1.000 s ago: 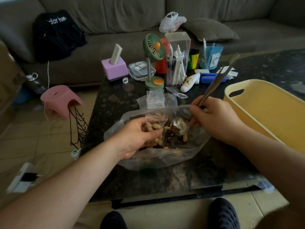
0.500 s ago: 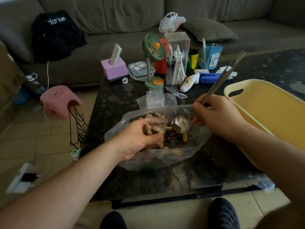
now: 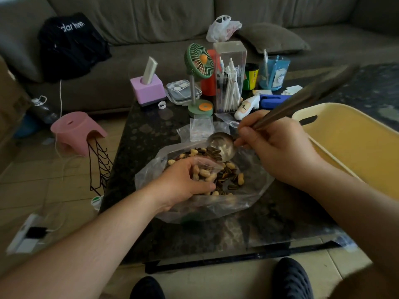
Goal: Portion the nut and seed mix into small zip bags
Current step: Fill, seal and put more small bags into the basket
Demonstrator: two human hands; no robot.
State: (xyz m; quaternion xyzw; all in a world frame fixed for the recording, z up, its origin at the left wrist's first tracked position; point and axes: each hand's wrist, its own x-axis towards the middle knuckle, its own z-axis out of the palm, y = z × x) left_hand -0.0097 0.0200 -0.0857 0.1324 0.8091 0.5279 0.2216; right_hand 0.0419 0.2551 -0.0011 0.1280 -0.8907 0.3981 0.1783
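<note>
spoon [image 3: 222,146] lifted above mix | black bag [image 3: 71,43] reads "dar huen"

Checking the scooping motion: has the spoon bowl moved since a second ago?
Yes. The spoon bowl has lifted up and away from the person, out of the nut mix, toward the green fan's base.

home living room | grey sofa [image 3: 151,22] | cluttered coffee table [image 3: 146,134]

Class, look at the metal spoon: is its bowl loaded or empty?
Nearly empty: the spoon bowl shows bare shiny metal, tipped toward the small zip bag, seeds at its lower edge.
</note>
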